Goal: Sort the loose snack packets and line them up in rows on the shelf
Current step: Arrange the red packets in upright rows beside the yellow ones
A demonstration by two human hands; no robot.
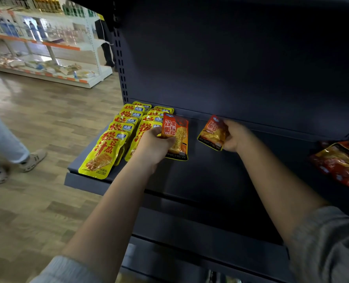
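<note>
Left hand [153,144] grips an orange packet [176,135] by its left edge, thumb on the face, packet upright over the dark shelf [200,176]. Just left of that grip: two rows of yellow packets [108,146], overlapping, running back to the shelf's rear wall. Right hand [237,135] holds a second orange packet [212,132] by its right edge, tilted, near the rear wall, apart from the first. Well right of this grip: loose red packets [341,164] heaped on the shelf.

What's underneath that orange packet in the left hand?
Under the orange packet: dark shelf, with a yellow packet beside its edge. What lies directly beneath is covered.
</note>
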